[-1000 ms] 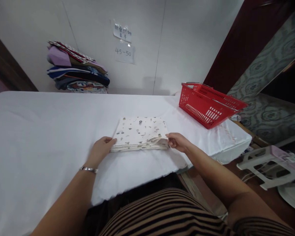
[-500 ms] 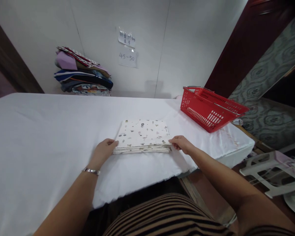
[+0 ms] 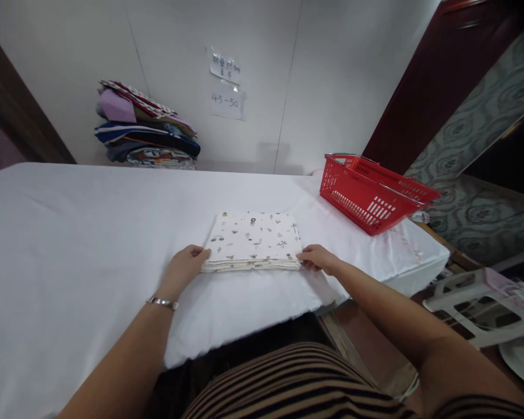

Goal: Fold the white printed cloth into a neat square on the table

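Note:
A folded white cloth [image 3: 255,235] with small printed figures lies flat in layers on the white-covered table [image 3: 91,233]. Its near edge shows several stacked folds. My left hand [image 3: 187,265], with a silver bracelet at the wrist, grips the cloth's near left corner between thumb and fingers. At the near right corner, my right hand [image 3: 318,258] pinches the cloth's edge, its fingertips partly beneath the top layer.
A red plastic basket [image 3: 375,195] stands at the table's right end. Folded fabrics [image 3: 148,128] are piled at the back left against the wall. A white and pink plastic stool [image 3: 484,302] is on the floor at the right.
My right hand has lowered slightly, and the near right edge of the cloth now lies flatter on the layers beneath. My left hand has stayed in place.

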`<state>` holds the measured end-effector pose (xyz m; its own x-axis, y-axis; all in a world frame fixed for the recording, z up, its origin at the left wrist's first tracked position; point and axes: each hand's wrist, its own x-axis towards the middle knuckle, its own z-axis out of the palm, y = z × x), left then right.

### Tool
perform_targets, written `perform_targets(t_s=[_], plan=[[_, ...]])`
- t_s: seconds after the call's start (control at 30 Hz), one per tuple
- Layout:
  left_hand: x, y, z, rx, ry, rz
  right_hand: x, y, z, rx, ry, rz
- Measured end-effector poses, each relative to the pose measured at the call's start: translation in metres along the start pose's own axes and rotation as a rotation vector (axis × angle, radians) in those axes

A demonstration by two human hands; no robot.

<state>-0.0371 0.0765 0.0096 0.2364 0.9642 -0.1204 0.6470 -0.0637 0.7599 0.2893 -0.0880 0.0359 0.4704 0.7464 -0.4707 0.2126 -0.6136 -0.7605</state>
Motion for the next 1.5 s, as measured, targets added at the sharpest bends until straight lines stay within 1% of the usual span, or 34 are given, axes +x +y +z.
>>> perform_targets(t_s=[0.13, 0.23, 0.37, 0.53, 0.97, 1.03, 1.13, 1.2, 1.27, 1.33, 1.4, 1.5], plan=[[0.002, -0.003, 0.001, -0.002, -0.001, 0.009, 0.0, -0.002, -0.001, 0.027, -0.02, 0.029], [0.003, -0.005, 0.002, -0.002, 0.008, 0.013, 0.0, -0.004, 0.0, 0.033, -0.014, 0.025], [0.0, 0.0, 0.0, 0.008, 0.009, 0.001, -0.001, -0.006, 0.001, 0.043, -0.001, 0.007], [-0.005, 0.006, -0.002, 0.017, 0.004, -0.008, 0.0, -0.01, -0.001, 0.067, -0.024, 0.019], [-0.004, 0.002, -0.001, 0.014, 0.005, 0.015, 0.0, -0.023, -0.005, 0.067, -0.06, -0.005], [-0.004, 0.002, -0.001, 0.015, 0.003, 0.009, -0.001, -0.029, -0.008, 0.11, -0.095, -0.01], [-0.005, 0.003, -0.001, 0.018, 0.006, -0.004, -0.007, -0.043, -0.011, 0.297, -0.184, -0.04], [-0.005, 0.004, -0.002, 0.018, 0.005, -0.005, -0.012, -0.049, -0.009, 0.444, -0.222, -0.08], [-0.006, 0.005, -0.002, 0.007, 0.003, 0.001, -0.016, -0.049, -0.005, 0.498, -0.246, -0.081], [-0.005, 0.004, -0.002, -0.006, 0.002, -0.001, -0.017, -0.042, 0.001, 0.427, -0.293, -0.003], [-0.004, 0.003, -0.001, -0.016, -0.002, -0.006, -0.015, -0.032, 0.006, 0.299, -0.325, 0.082], [-0.001, -0.001, 0.0, -0.034, 0.001, -0.008, -0.011, -0.021, 0.008, 0.188, -0.312, 0.088]])
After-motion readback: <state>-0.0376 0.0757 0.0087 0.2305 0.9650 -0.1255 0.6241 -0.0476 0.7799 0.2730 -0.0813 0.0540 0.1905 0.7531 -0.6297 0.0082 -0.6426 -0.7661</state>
